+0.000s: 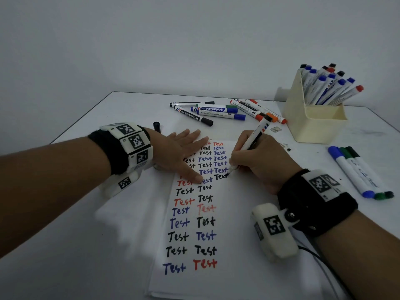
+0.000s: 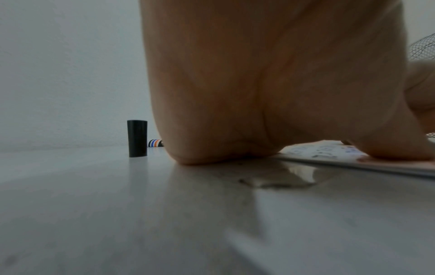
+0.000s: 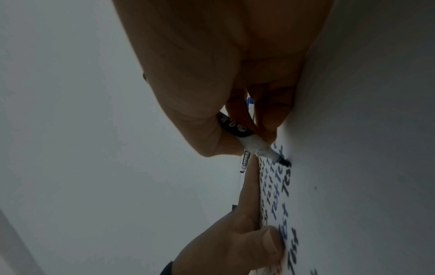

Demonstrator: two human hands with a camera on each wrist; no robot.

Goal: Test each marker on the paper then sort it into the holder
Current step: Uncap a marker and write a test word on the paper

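My right hand [image 1: 249, 158] grips an uncapped black marker [image 1: 253, 140] like a pen, its tip touching the paper [image 1: 233, 224] at the end of a black "Test". In the right wrist view the marker [image 3: 256, 144] shows its black tip on the sheet. My left hand [image 1: 184, 152] lies flat with straight fingers, pressing the paper down over the upper rows of words. In the left wrist view the palm [image 2: 259, 93] rests on the table beside the paper [image 2: 329, 150]. The cream holder [image 1: 313, 118] at the back right holds several markers.
The black cap [image 1: 157, 127] stands upright behind my left wrist, and the cap [image 2: 137, 138] shows in the left wrist view. Several loose markers [image 1: 216, 111] lie at the table's back. Three markers [image 1: 363, 174] lie at the right edge.
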